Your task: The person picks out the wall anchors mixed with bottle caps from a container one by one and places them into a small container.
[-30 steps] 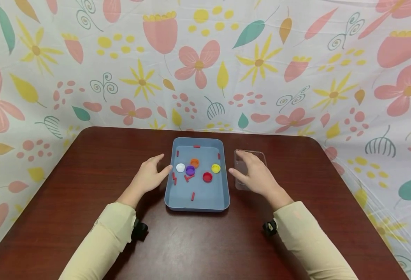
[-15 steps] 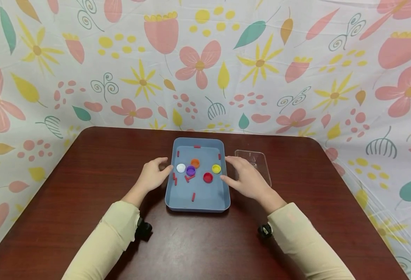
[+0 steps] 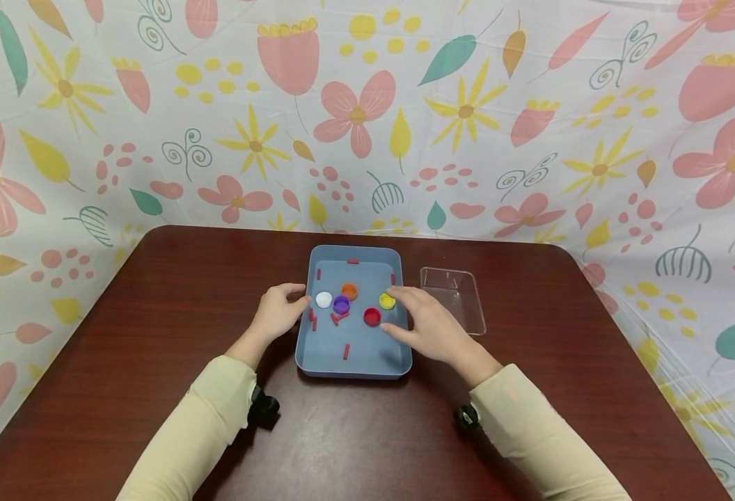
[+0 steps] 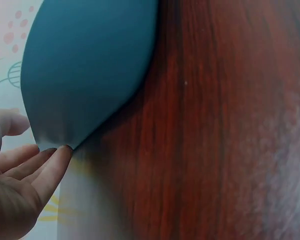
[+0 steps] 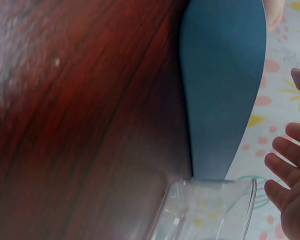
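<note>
A shallow blue-grey tray (image 3: 355, 358) sits on the table, holding small round caps: a white cap (image 3: 323, 300), an orange cap (image 3: 349, 291), a purple cap (image 3: 341, 304), a yellow cap (image 3: 387, 302) and a red cap (image 3: 372, 317). My left hand (image 3: 275, 313) holds the tray's left rim; the left wrist view has its fingertips at the outer wall (image 4: 90, 55) and the thumb by the rim. Over the tray's right side reaches my right hand (image 3: 433, 327), thumb and fingers apart around the yellow and red caps, nothing between them. Its fingers (image 5: 285, 170) show spread in the right wrist view.
Several short red sticks, one of them a stick (image 3: 346, 351) near the front, lie scattered in the tray. A clear plastic box (image 3: 477, 306) stands right of the tray, below my right forearm's reach. Dark wooden table (image 3: 186, 292) surrounds both, with a patterned cloth (image 3: 367, 174) behind.
My right hand has moved left, from over the clear box to over the tray's right side. My left hand has shifted slightly right at the rim. Caps and sticks stay put.
</note>
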`<state>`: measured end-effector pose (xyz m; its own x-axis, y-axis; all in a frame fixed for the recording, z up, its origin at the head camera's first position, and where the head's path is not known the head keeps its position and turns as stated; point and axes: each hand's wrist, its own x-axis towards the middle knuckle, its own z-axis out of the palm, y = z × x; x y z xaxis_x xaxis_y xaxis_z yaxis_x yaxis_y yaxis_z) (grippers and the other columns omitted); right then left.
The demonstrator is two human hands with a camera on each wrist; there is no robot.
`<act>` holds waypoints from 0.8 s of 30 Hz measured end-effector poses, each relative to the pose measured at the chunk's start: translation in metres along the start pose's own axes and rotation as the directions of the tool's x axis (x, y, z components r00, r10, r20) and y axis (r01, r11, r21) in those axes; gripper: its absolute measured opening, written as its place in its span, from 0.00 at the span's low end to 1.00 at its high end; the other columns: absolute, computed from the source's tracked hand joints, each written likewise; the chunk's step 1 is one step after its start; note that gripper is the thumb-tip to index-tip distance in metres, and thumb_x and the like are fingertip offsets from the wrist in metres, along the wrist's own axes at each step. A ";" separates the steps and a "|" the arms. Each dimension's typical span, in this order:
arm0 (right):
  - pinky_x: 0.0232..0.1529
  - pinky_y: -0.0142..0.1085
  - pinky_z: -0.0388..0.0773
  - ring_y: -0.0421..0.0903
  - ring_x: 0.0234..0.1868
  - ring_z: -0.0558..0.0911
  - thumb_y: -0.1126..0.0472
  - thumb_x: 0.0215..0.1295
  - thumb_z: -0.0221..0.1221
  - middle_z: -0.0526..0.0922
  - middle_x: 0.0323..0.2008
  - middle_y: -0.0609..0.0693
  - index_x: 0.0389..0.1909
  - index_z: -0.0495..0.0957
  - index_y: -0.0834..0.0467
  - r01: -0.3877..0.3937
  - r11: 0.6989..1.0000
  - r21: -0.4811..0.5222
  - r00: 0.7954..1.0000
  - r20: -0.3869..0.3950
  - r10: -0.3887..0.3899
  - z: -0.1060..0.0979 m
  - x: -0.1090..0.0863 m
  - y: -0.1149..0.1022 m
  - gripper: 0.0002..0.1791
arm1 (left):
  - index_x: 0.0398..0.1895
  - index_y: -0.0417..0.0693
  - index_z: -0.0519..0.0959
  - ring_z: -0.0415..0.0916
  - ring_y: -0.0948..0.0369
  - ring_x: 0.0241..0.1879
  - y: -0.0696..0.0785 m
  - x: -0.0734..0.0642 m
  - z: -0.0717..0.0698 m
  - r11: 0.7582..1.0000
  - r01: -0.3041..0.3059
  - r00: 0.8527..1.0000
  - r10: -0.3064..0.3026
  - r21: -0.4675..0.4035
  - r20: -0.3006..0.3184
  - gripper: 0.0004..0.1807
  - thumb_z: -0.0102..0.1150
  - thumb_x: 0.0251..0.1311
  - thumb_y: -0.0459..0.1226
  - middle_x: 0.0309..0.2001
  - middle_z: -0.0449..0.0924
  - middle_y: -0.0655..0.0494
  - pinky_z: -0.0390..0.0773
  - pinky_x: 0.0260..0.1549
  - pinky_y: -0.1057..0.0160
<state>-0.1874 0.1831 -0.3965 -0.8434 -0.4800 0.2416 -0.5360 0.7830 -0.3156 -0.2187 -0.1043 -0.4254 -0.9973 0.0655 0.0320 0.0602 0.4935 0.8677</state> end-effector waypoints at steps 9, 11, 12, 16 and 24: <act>0.63 0.48 0.72 0.51 0.61 0.73 0.42 0.57 0.63 0.76 0.58 0.53 0.60 0.72 0.58 0.036 0.999 -0.018 0.999 0.014 -0.036 0.008 0.003 -0.010 0.35 | 0.59 0.34 0.72 0.84 0.51 0.37 -0.009 0.003 0.003 0.992 0.081 0.996 -0.078 -0.099 0.038 0.21 0.52 0.64 0.33 0.54 0.77 0.36 0.86 0.33 0.60; 0.63 0.47 0.72 0.51 0.61 0.73 0.42 0.57 0.63 0.76 0.58 0.53 0.60 0.72 0.58 0.043 0.999 -0.014 0.999 0.017 -0.043 0.010 0.003 -0.012 0.35 | 0.60 0.34 0.71 0.83 0.50 0.39 -0.010 0.003 0.003 0.984 0.099 0.994 -0.092 -0.147 0.052 0.21 0.52 0.64 0.32 0.56 0.75 0.35 0.86 0.37 0.58; 0.63 0.47 0.72 0.51 0.61 0.73 0.42 0.56 0.63 0.76 0.58 0.53 0.60 0.73 0.58 0.049 0.999 -0.012 0.999 0.019 -0.049 0.011 0.003 -0.013 0.35 | 0.60 0.34 0.71 0.83 0.49 0.41 -0.010 0.003 0.004 0.978 0.111 0.993 -0.102 -0.174 0.060 0.21 0.52 0.64 0.32 0.56 0.74 0.35 0.85 0.38 0.57; 0.63 0.47 0.72 0.52 0.61 0.73 0.43 0.56 0.65 0.77 0.57 0.54 0.59 0.73 0.58 0.063 0.998 -0.001 0.998 0.031 -0.063 0.015 0.004 -0.017 0.34 | 0.62 0.34 0.69 0.81 0.48 0.44 -0.012 0.003 0.005 0.953 0.160 0.986 -0.143 -0.259 0.086 0.22 0.52 0.65 0.32 0.59 0.71 0.36 0.84 0.42 0.55; 0.56 0.42 0.79 0.46 0.52 0.78 0.46 0.55 0.66 0.80 0.51 0.52 0.57 0.75 0.59 0.083 0.996 0.028 0.994 0.070 -0.085 0.021 0.005 -0.028 0.32 | 0.63 0.36 0.69 0.79 0.48 0.47 -0.013 0.002 0.007 0.936 0.195 0.980 -0.175 -0.292 0.093 0.22 0.52 0.66 0.33 0.60 0.70 0.37 0.83 0.45 0.54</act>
<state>-0.1771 0.1508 -0.4061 -0.7956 -0.5708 0.2029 -0.6048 0.7292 -0.3201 -0.2207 -0.1043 -0.4402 -0.9843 0.0586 -0.1663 -0.1496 0.2217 0.9636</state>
